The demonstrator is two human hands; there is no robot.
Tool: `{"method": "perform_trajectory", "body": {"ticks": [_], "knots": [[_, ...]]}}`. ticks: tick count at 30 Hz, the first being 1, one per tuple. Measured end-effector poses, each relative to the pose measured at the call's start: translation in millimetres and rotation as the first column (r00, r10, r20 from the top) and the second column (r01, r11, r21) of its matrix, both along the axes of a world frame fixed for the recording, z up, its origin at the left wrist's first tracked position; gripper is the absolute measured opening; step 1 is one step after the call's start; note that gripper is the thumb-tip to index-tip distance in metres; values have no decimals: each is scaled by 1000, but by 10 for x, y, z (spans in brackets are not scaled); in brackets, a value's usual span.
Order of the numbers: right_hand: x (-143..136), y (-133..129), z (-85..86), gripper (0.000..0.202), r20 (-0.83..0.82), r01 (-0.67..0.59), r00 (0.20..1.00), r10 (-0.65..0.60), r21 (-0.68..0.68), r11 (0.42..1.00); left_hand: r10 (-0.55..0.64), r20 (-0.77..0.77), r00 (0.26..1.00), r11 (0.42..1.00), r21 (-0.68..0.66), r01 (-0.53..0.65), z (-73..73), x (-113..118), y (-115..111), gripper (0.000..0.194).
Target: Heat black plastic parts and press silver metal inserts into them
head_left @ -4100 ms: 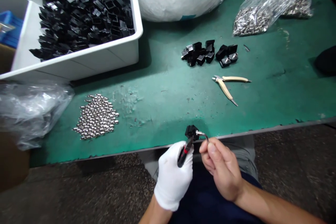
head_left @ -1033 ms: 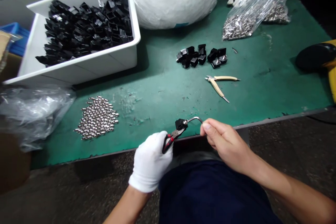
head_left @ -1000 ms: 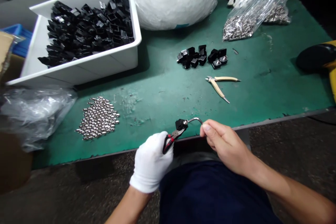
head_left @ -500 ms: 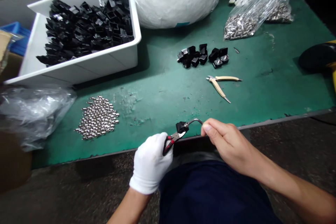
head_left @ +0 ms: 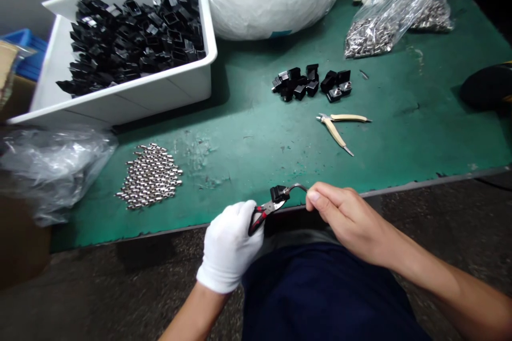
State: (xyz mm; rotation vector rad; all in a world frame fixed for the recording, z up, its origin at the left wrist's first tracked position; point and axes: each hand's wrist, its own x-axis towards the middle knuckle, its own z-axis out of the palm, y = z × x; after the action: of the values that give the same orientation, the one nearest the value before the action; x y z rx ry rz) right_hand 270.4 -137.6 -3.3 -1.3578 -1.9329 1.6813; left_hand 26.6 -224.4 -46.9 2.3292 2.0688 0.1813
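Observation:
White-gloved, my left hand (head_left: 232, 245) is closed around the red and black handles of a pair of pliers (head_left: 269, 209). The plier jaws are at a small black plastic part (head_left: 278, 193), which sits just over the table's front edge. My bare right hand (head_left: 346, 218) pinches one end of a bent hex key (head_left: 297, 186). The key's other end meets a small silver metal fitting (head_left: 286, 191) on the black part. Whether the tip is inside the fitting is too small to tell.
Cream-handled nippers (head_left: 338, 128) lie open beyond my hands, with several black parts (head_left: 300, 85) behind them. Silver fittings (head_left: 152, 178) form a patch at left. A white bin (head_left: 160, 88) of black parts, a large white bag (head_left: 264, 0) and clear bags of fittings (head_left: 370, 37) stand farther back.
The view has shifted slightly. Both hands keep their grips, and the black part stays at the plier jaws with the hex key against its fitting.

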Motion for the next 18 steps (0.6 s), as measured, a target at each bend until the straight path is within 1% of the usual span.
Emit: {"method": "perform_trajectory", "body": {"ticks": [3, 6, 8, 10, 13, 15, 18], "knots": [[-2, -21, -19, 35, -32, 21, 999, -22, -15, 1000, 4, 11, 1000, 1000, -4, -4, 3, 5, -1, 8], [-13, -65, -98, 37, -92, 67, 993, -70, -39, 997, 24, 37, 999, 1000, -20, -23, 6, 10, -8, 8], [-35, -125, -178, 39, -151, 122, 979, -135, -94, 988, 46, 74, 996, 998, -42, -43, 12, 24, -17, 9], [-81, -209, -258, 39, -211, 176, 954, -212, -176, 969, 81, 127, 989, 994, -76, -72, 18, 58, -29, 9], [-204, -347, -339, 38, -314, 258, 886, -342, -280, 925, 171, 247, 954, 981, -134, -142, 21, 151, -40, 12], [-309, -422, -367, 37, -389, 304, 816, -427, -340, 890, 235, 329, 915, 971, -129, -203, 17, 231, -38, 13], [-445, -488, -399, 35, -477, 336, 710, -518, -418, 844, 291, 420, 860, 957, -116, -268, 17, 345, -27, 14]]}}
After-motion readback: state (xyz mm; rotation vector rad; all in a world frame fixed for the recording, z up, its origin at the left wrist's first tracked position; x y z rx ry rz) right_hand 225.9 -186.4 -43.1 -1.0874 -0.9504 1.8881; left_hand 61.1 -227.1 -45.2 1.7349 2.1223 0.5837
